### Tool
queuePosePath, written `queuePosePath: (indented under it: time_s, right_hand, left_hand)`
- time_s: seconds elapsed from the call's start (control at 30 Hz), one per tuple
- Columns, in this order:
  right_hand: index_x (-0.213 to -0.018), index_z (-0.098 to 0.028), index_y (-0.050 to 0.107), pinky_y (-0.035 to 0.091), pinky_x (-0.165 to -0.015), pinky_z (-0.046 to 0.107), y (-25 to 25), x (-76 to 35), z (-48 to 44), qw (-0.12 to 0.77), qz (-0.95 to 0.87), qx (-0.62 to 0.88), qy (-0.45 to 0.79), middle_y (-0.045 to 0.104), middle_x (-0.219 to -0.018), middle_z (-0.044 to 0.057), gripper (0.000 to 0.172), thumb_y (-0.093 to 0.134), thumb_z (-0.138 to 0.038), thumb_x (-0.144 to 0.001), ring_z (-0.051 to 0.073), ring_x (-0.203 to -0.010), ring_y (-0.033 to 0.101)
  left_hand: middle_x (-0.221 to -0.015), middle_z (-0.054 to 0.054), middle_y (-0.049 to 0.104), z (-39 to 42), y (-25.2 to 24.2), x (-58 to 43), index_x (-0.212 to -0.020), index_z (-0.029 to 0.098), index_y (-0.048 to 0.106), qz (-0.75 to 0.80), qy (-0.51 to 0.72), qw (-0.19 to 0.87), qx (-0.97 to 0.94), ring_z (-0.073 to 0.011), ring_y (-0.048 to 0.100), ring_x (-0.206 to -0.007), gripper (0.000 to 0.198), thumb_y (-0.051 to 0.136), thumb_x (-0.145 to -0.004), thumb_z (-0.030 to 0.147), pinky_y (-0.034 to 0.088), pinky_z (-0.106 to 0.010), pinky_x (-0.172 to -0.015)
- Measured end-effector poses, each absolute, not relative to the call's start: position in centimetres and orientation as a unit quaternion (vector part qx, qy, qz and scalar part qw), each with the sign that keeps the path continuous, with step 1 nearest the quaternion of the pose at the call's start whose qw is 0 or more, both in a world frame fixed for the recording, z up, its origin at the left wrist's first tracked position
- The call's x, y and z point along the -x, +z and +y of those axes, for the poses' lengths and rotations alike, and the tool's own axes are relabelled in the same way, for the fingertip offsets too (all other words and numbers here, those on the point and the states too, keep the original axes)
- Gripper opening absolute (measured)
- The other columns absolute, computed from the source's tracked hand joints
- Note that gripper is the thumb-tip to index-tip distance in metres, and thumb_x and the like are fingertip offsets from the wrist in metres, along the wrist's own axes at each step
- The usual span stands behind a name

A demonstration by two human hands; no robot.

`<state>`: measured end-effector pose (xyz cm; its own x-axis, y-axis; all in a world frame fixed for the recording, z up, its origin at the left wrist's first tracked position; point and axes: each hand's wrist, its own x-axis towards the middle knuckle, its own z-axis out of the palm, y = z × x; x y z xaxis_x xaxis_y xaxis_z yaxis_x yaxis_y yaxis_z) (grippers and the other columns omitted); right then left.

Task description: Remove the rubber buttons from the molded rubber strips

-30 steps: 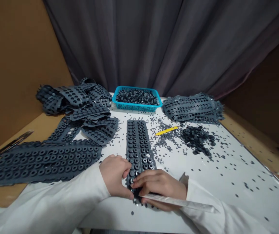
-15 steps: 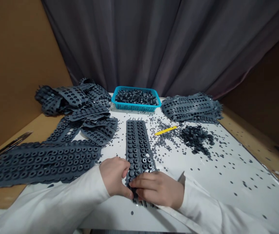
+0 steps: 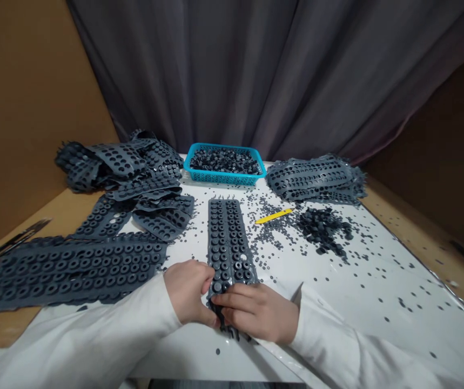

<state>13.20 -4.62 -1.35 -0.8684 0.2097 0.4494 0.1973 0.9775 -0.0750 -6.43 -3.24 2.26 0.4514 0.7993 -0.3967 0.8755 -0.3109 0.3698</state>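
Observation:
A long dark grey rubber sheet [image 3: 227, 237] studded with ring-shaped parts lies lengthwise on the white table [image 3: 377, 292], running away from me. My left hand [image 3: 189, 292] grips its near end from the left, thumb and fingers pinched on the edge. My right hand [image 3: 258, 310] lies over the same near end from the right, fingers curled and pressing on the rings. Both hands meet at the sheet's near corner, which is partly hidden under them. White sleeves cover both forearms.
Punched grey sheets are piled at the left [image 3: 69, 267] and back left [image 3: 122, 162], another stack at the back right [image 3: 315, 178]. A turquoise basket [image 3: 226, 175] of loose rings stands at the back. A yellow stick [image 3: 274, 216], a heap of rings [image 3: 323, 229] and scattered bits lie to the right.
My right hand has slid a little left and closer onto the sheet's near end. The view has shifted slightly, and the left hand keeps its grip.

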Motion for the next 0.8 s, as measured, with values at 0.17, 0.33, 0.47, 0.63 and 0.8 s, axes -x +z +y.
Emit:
queuePosePath:
  time_s: [0.17,0.33,0.47,0.63,0.8]
  right_hand:
    - [-0.086,-0.016,0.055,0.05,-0.062,0.021,-1.4,-13.1,-4.7,0.255,-0.955,0.122,0.092,0.068,-0.101,0.008,0.012,0.046,-0.022,-0.091,0.014,-0.087,0.06]
    - [-0.09,-0.015,0.052,0.049,-0.081,0.026,-0.8,-13.4,-4.5,0.291,-0.887,0.14,0.331,0.067,-0.098,0.012,0.015,0.048,-0.029,-0.091,0.013,-0.093,0.061]
    - [-0.085,-0.015,0.053,0.049,-0.083,0.029,-0.4,-13.7,-4.3,0.287,-0.878,0.129,0.362,0.067,-0.097,0.015,0.014,0.048,-0.028,-0.09,0.015,-0.096,0.062]
    - [-0.086,-0.014,0.056,0.049,-0.084,0.028,-0.5,-13.7,-4.3,0.292,-0.876,0.123,0.364,0.068,-0.096,0.015,0.015,0.051,-0.028,-0.088,0.016,-0.098,0.061]
    - [-0.087,-0.014,0.057,0.05,-0.084,0.024,-1.0,-13.8,-4.3,0.273,-0.893,0.126,0.335,0.068,-0.095,0.014,0.012,0.055,-0.026,-0.087,0.015,-0.101,0.059]
  left_hand:
    - [-0.07,0.003,0.059,-3.2,2.5,6.5,-0.06,0.022,0.043,0.516,-0.07,0.273,-0.809,-0.0192,0.057,-0.068,0.046,0.075,-0.043,0.051,0.028,-0.025,-0.052]
    - [-0.061,0.006,0.052,-2.9,2.3,6.9,-0.058,0.021,0.048,0.48,-0.042,0.277,-0.831,-0.0151,0.051,-0.06,0.042,0.078,-0.044,0.047,0.028,-0.024,-0.052]
    - [-0.054,0.007,0.044,-2.8,1.7,7.3,-0.06,0.022,0.059,0.423,0.0,0.33,-0.844,-0.0111,0.047,-0.054,0.028,0.078,-0.051,0.039,0.029,-0.022,-0.052]
    - [-0.052,0.007,0.046,-2.6,1.3,7.3,-0.062,0.022,0.066,0.384,0.04,0.333,-0.86,-0.0116,0.052,-0.058,0.022,0.08,-0.054,0.037,0.032,-0.025,-0.064]
    - [-0.051,0.006,0.05,-2.7,1.5,7.2,-0.064,0.024,0.069,0.387,0.023,0.331,-0.86,-0.0112,0.053,-0.056,0.017,0.077,-0.058,0.038,0.034,-0.027,-0.07]
